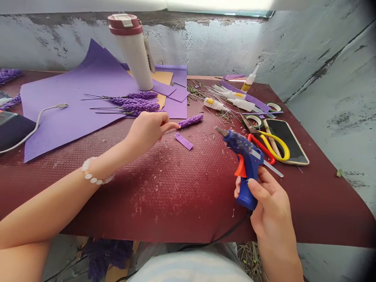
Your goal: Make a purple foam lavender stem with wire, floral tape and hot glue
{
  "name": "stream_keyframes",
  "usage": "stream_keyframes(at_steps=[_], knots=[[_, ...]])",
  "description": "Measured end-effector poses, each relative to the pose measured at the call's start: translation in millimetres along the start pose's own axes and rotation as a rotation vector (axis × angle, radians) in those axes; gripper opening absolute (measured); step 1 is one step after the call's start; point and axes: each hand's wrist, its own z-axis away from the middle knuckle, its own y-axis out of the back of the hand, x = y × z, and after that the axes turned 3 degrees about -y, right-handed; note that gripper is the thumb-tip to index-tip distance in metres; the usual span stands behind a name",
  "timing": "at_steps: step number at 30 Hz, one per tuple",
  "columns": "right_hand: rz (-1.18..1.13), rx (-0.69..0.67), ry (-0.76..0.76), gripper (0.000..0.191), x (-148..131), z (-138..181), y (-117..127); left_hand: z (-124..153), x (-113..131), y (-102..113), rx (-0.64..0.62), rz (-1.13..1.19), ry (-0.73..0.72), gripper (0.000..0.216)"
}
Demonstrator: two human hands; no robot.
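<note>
My left hand (151, 127) is closed in a pinch at the near end of a small purple lavender flower spike (191, 120), which points right just above the table. Right below that spike lies a short purple strip (183, 141). My right hand (268, 199) grips a blue hot glue gun (246, 150) by its handle. Its nozzle points up and left, and a clear glue stick (273, 168) sticks out at the back. The orange trigger (240, 166) faces left. Several finished-looking lavender stems (133, 105) lie behind my left hand.
A white tumbler (135, 58) stands on large purple sheets (61, 105). At right are scissors (272, 147), a phone (289, 141), green tape (255, 120), glue bottles (216, 104) and thin wires. A white cable (39, 117) lies left. The gun's black cord (229, 232) crosses the front edge.
</note>
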Motion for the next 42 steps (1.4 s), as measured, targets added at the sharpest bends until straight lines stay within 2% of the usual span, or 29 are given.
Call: stream_keyframes(at_steps=[2,4,7,10,14,16,18,20,23,26,29,33,35,38,42], knots=[[-0.006,0.04,0.039,0.035,-2.3,4.9,0.0,-0.1,0.4,-1.3,-0.02,0.059,0.014,0.054],[0.004,0.081,0.091,0.036,-4.0,9.7,-0.4,-0.5,-2.6,-3.2,-0.025,0.106,0.035,0.055],[0.031,0.117,0.134,0.034,-4.3,13.8,-1.3,-0.9,-10.6,-7.5,0.024,0.104,-0.053,0.019],[0.056,0.128,0.149,0.033,-2.3,13.1,-1.6,0.7,-15.5,-12.4,0.032,-0.02,-0.186,0.028],[0.066,0.117,0.159,0.031,2.5,9.0,-0.5,4.0,-7.3,-21.8,0.002,-0.184,-0.137,0.02],[0.073,0.096,0.151,0.031,5.7,6.9,0.4,3.9,-0.8,-29.1,0.011,-0.301,-0.13,0.023],[0.094,0.078,0.137,0.03,8.9,4.8,1.5,2.3,3.2,-36.7,-0.025,-0.381,-0.144,0.034],[0.114,0.064,0.122,0.03,11.7,2.9,2.7,0.5,3.6,-42.1,-0.057,-0.383,-0.181,0.026],[0.108,0.052,0.117,0.032,14.3,1.1,3.7,-0.1,2.2,-42.1,-0.062,-0.22,-0.247,0.014],[0.095,0.046,0.125,0.032,14.2,0.5,3.3,2.7,5.3,-33.6,-0.042,0.022,-0.235,0.016],[0.088,0.039,0.122,0.031,12.8,0.6,2.7,7.5,14.1,-23.7,-0.095,0.334,-0.1,0.019],[0.091,0.032,0.115,0.031,12.2,0.7,2.3,14.8,27.4,-17.0,-0.249,0.977,0.11,0.023],[0.093,0.036,0.114,0.032,12.2,1.0,1.9,18.0,32.4,-14.9,-0.322,1.194,0.198,0.024],[0.081,0.038,0.111,0.032,11.8,1.6,1.0,20.7,35.7,-10.6,-0.401,1.299,0.27,0.025],[0.074,0.039,0.111,0.031,11.2,1.6,1.3,20.5,31.8,-5.0,-0.449,1.305,0.271,0.025]])
